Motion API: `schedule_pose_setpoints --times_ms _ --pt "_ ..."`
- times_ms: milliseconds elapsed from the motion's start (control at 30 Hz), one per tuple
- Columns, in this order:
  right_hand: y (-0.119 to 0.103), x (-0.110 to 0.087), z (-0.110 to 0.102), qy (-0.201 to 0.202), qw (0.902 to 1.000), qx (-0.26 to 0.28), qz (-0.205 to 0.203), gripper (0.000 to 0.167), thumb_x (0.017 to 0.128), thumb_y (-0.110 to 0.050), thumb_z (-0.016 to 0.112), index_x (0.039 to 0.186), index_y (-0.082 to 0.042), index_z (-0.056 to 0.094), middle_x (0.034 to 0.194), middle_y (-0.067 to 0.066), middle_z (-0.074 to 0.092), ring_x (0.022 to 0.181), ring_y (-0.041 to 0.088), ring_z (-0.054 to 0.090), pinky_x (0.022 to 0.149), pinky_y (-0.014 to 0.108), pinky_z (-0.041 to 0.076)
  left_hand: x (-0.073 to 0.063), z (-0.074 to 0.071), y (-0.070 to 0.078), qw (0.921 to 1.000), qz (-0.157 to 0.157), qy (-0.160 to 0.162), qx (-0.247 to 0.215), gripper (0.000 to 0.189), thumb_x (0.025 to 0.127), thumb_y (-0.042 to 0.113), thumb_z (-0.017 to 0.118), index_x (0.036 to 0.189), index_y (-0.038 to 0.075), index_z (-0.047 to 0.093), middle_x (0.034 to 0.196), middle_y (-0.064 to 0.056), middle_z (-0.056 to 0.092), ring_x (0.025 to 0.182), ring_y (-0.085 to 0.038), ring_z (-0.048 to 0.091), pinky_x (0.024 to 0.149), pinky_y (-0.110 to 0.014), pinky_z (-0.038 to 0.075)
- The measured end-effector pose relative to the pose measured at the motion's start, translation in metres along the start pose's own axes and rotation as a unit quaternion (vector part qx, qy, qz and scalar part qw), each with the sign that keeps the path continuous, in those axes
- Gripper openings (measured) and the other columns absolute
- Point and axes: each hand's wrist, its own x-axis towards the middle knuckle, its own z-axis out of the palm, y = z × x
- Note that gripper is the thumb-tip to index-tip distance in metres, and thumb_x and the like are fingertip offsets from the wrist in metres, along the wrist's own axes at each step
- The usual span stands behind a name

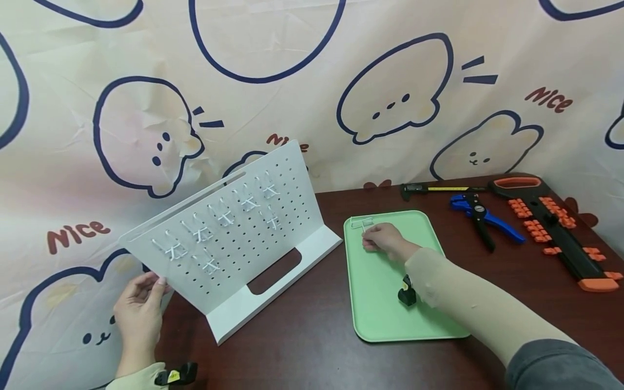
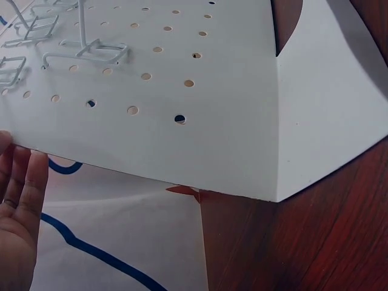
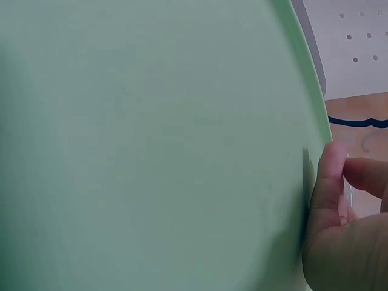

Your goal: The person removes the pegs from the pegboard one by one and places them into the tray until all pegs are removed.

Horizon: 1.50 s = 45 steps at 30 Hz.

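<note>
A white pegboard (image 1: 229, 287) with a bent foot stands tilted on the table in the head view. Several white wire hooks (image 1: 201, 233) hang in its holes, in two rows. My left hand (image 1: 140, 314) grips the board's left edge, thumb in front and fingers behind. Over the far left corner of a green tray (image 1: 375, 309), my right hand (image 1: 387, 241) pinches a white wire hook (image 1: 362, 223) between thumb and forefinger. In the right wrist view, the thumb (image 3: 330, 182) is close to the tray's rim, and the hook is mostly hidden by the fingers.
Right of the tray lie blue-and-black wire strippers (image 1: 482, 216), a black tool with a yellow strip (image 1: 448, 189) and a black rack with orange pieces (image 1: 560, 233). A printed cloth (image 1: 273, 108) hangs behind the brown table (image 1: 292, 346).
</note>
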Motion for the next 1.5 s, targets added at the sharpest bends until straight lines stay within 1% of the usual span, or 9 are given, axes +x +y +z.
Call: schedule_pose_setpoints --times_ms 200,467,600,700,833,967,1100,1233,1500 --pt "-0.003 0.000 -0.001 -0.005 0.9998 -0.021 -0.006 0.027 0.105 -0.006 0.057 0.123 0.014 0.059 0.084 0.007 0.066 0.070 0.008 0.063 0.067 0.020 0.058 0.000 0.001 0.001 0.9998 -0.005 0.002 -0.017 0.019 0.100 -0.005 0.062 0.119 -0.004 0.065 0.097 0.017 0.062 0.082 0.004 0.062 0.077 -0.005 0.051" --pt "-0.017 0.001 -0.005 -0.006 0.9982 -0.059 -0.002 0.018 0.106 -0.010 0.055 0.108 0.007 0.061 0.080 0.006 0.063 0.064 0.010 0.057 0.060 0.021 0.052 0.000 -0.001 0.001 0.9984 -0.008 0.000 -0.056 0.014 0.100 0.002 0.066 0.113 0.005 0.069 0.097 0.014 0.064 0.084 0.001 0.063 0.076 -0.006 0.052" --pt "-0.031 0.000 -0.002 -0.041 0.9985 -0.027 -0.022 0.026 0.107 -0.011 0.053 0.122 0.011 0.059 0.089 0.009 0.066 0.071 0.010 0.060 0.067 0.021 0.055 0.001 -0.001 0.002 0.9980 -0.010 -0.002 -0.062 0.013 0.100 0.003 0.066 0.112 0.008 0.070 0.097 0.014 0.065 0.083 0.002 0.064 0.076 -0.006 0.052" --pt "-0.045 -0.003 0.006 -0.069 0.9970 -0.005 -0.033 0.033 0.108 -0.012 0.054 0.131 0.012 0.055 0.100 0.012 0.067 0.080 0.011 0.063 0.075 0.022 0.058 0.002 0.000 0.003 0.9991 -0.017 -0.005 -0.039 0.016 0.100 -0.001 0.064 0.114 0.005 0.068 0.097 0.016 0.063 0.082 0.005 0.063 0.076 -0.006 0.051" --pt "-0.068 -0.008 0.018 -0.102 0.9939 0.009 -0.041 0.033 0.108 -0.012 0.053 0.134 0.009 0.054 0.104 0.010 0.066 0.088 0.014 0.065 0.082 0.023 0.058 0.001 0.000 0.004 0.9990 -0.037 -0.009 -0.024 0.017 0.100 -0.002 0.064 0.115 0.004 0.067 0.096 0.018 0.062 0.080 0.006 0.063 0.076 -0.005 0.051" --pt "-0.090 -0.009 0.031 -0.126 0.9906 0.032 -0.041 0.035 0.109 -0.011 0.053 0.138 0.008 0.053 0.109 0.011 0.066 0.095 0.017 0.065 0.086 0.024 0.058 0.002 0.000 0.002 0.9978 -0.048 -0.004 -0.045 0.018 0.099 -0.004 0.065 0.112 0.009 0.068 0.094 0.016 0.064 0.077 0.005 0.063 0.074 -0.005 0.051" --pt "-0.108 -0.011 0.044 -0.146 0.9863 0.072 -0.031 0.039 0.109 -0.011 0.051 0.144 0.007 0.049 0.131 0.021 0.061 0.114 0.027 0.062 0.095 0.028 0.056 0.002 0.000 -0.001 0.9981 -0.039 0.001 -0.048 0.020 0.098 -0.004 0.065 0.111 0.010 0.069 0.094 0.017 0.064 0.078 0.004 0.063 0.073 -0.005 0.051" --pt "-0.122 -0.015 0.058 -0.170 0.9807 0.091 -0.029 0.042 0.110 -0.013 0.049 0.147 0.007 0.044 0.148 0.027 0.049 0.134 0.035 0.052 0.107 0.035 0.050 0.002 -0.001 -0.002 0.9982 -0.035 0.004 -0.048 0.019 0.098 -0.005 0.065 0.112 0.008 0.069 0.094 0.018 0.065 0.078 0.004 0.063 0.073 -0.005 0.051" --pt "-0.139 -0.022 0.084 -0.200 0.9714 0.121 -0.043 0.044 0.110 -0.014 0.051 0.148 0.005 0.046 0.148 0.027 0.050 0.140 0.039 0.046 0.111 0.038 0.046 0.002 0.000 0.000 0.9980 -0.034 0.005 -0.052 0.020 0.098 -0.006 0.065 0.111 0.008 0.069 0.093 0.017 0.065 0.077 0.005 0.063 0.074 -0.005 0.051"
